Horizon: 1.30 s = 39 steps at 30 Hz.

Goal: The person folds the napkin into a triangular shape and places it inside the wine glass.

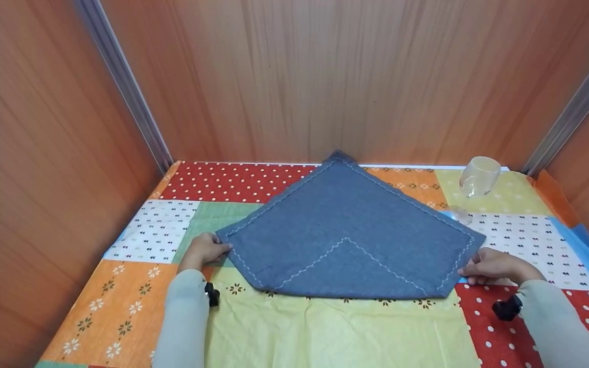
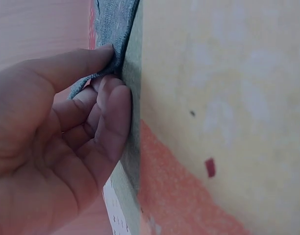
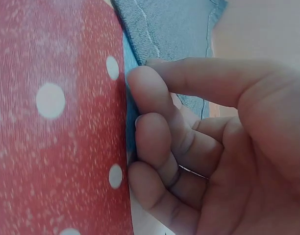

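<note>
Cloth (image 1: 345,204) of blue-grey fabric, five-sided as laid, bordered in pale wavy stitching; taken as landmark. Lies spread over patchwork-print table cover (image 1: 356,335) of yellow, orange, red, white and green panels.

Left hand (image 1: 205,251), bare: pinching cloth at its left corner, thumb above, fingers beneath. Right hand (image 1: 496,266), bare: pinching cloth edge just nearside of its right corner, between thumb and forefinger.

Done, by judgement: one fold, near corner turned in, giving cloth a straight near edge. Not yet done: any turning of far, left and right corners, all apparently unfolded; release of either grip.

Beyond cloth's right slope, apart from it: clear rounded glass cup (image 1: 480,176). Just beyond same slope: small transparent object (image 1: 461,214), kind and contact with cloth untellable.
</note>
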Each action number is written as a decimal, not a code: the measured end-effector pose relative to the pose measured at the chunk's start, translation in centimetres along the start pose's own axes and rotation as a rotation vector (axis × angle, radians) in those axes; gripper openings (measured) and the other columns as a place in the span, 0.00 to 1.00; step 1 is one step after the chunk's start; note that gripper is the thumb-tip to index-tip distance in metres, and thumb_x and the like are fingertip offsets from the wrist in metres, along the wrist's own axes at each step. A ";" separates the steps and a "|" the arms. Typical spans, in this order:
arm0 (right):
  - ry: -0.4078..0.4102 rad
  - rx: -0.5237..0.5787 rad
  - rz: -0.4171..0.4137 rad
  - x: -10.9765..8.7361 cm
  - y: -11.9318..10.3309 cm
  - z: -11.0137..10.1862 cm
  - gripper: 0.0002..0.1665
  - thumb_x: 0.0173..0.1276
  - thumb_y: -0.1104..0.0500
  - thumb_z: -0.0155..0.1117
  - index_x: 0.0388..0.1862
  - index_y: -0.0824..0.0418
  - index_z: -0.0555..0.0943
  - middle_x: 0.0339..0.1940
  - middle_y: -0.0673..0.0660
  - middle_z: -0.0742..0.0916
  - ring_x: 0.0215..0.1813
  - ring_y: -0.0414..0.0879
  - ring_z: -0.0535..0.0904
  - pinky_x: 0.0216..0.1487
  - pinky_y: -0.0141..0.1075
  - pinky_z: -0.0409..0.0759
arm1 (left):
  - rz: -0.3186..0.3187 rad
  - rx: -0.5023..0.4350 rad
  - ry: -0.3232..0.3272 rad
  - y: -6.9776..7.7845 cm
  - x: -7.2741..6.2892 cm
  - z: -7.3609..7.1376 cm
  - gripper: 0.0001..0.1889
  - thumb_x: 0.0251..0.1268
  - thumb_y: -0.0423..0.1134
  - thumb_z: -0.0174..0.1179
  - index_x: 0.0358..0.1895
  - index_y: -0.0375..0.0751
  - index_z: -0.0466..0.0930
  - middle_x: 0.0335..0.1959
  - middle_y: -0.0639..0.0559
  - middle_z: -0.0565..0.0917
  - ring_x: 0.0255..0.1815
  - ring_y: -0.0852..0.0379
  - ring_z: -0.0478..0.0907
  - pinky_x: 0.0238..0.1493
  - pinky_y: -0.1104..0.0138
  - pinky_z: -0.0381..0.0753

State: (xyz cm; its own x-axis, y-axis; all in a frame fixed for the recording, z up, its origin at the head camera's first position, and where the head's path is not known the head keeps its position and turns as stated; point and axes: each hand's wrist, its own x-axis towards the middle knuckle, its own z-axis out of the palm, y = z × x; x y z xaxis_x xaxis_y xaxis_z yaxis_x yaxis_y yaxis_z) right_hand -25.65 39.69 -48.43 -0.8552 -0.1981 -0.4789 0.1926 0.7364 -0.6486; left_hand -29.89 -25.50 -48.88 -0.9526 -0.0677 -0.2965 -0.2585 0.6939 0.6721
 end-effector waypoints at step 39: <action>-0.023 -0.098 -0.157 1.5 -5.8 0.8 0.20 0.74 0.50 0.61 0.30 0.66 0.80 0.22 0.53 0.80 0.26 0.46 0.74 0.29 0.38 0.73 | -0.017 -0.020 -0.031 0.0 0.7 0.5 0.16 0.69 0.44 0.64 0.43 0.33 0.75 0.31 0.47 0.75 0.33 0.54 0.72 0.34 0.64 0.72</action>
State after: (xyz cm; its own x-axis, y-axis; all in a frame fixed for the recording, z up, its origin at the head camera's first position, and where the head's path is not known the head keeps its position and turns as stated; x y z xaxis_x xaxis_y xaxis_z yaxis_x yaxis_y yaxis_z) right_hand -27.68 34.61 -45.88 -0.8597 -0.3294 -0.3904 0.0089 0.7545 -0.6563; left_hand -30.44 -25.17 -49.37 -0.9428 -0.0564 -0.3285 -0.2776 0.6784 0.6802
